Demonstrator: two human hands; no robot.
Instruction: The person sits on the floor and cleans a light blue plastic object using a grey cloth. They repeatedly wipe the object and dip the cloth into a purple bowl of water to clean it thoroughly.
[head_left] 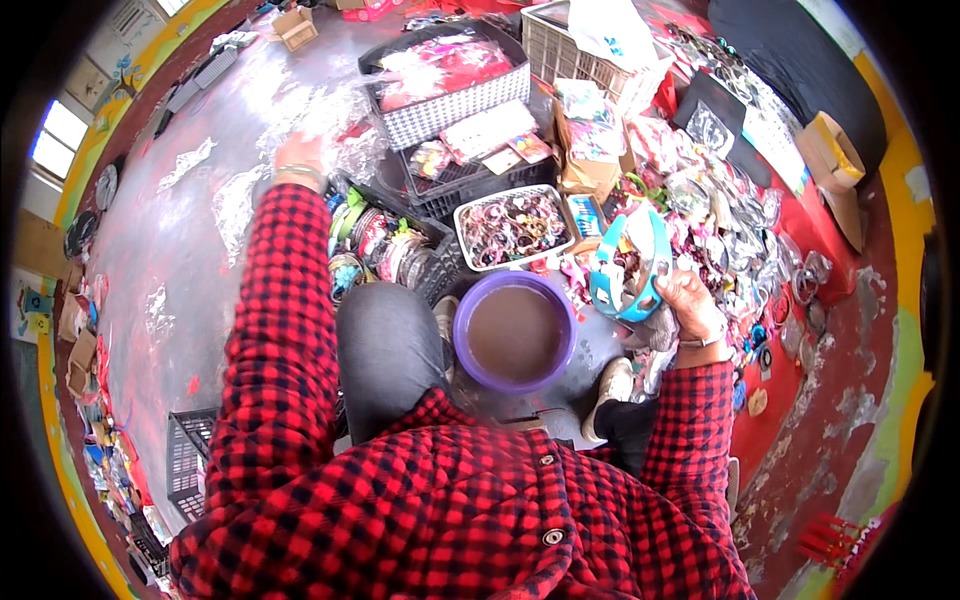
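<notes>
My right hand (690, 303) is closed on a turquoise headband (604, 284), whose wide loops stand up to the left of my fingers. A grey cloth (655, 330) hangs just below that hand; whether my fingers also hold it is unclear. My left hand (299, 154) reaches far out to the left, over crumpled clear plastic bags (348, 125). Glare and blur hide its fingers. Between my feet stands a purple basin (464, 335) with murky brown water (515, 335). Left of it, a black crate (432, 262) holds headbands (375, 235) in several colours.
A white basket (480, 264) of hair ties sits beyond the basin. Farther back are a checkered basket (455, 112) of pink packages and a beige crate (560, 48). Hair accessories (700, 215) heap up on the right. A black crate (188, 455) stands at the lower left.
</notes>
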